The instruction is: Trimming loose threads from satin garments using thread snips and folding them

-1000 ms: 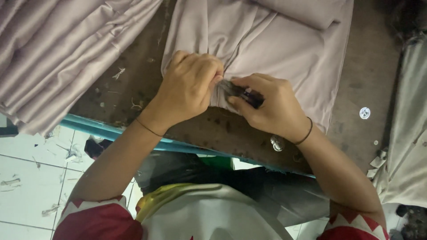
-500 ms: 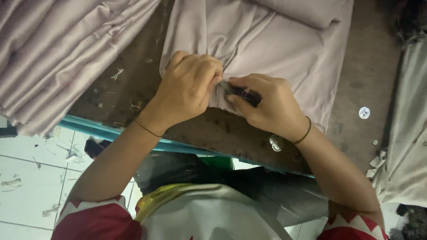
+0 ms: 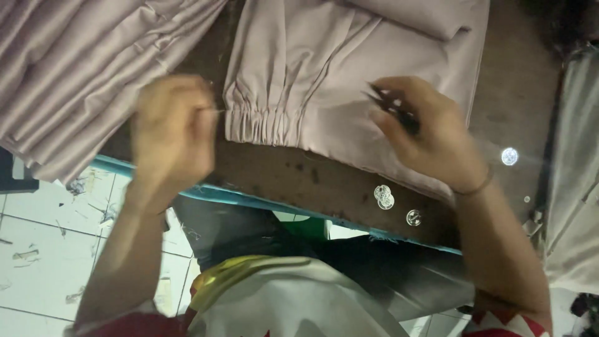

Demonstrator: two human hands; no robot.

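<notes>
A pale pink-beige garment (image 3: 349, 68) lies on the worn brown table (image 3: 299, 178), its gathered elastic cuff (image 3: 259, 122) facing me. My left hand (image 3: 171, 134) is blurred, just left of the cuff. Its fingers are pinched together on what looks like a thin thread (image 3: 215, 111) running toward the cuff. My right hand (image 3: 437, 140) hovers over the garment's right part and grips small dark thread snips (image 3: 390, 103), tips pointing up-left.
A pile of the same pink fabric (image 3: 75, 62) covers the table's left side. Three clear buttons (image 3: 384, 196) lie near the table's teal front edge, another (image 3: 510, 156) further right. Light fabric (image 3: 574, 187) hangs at the right. White floor tiles (image 3: 43, 249) show below.
Both hands were together on the cuff. They have now pulled apart, the left one moving left and the right one moving right with the snips, uncovering the cuff.
</notes>
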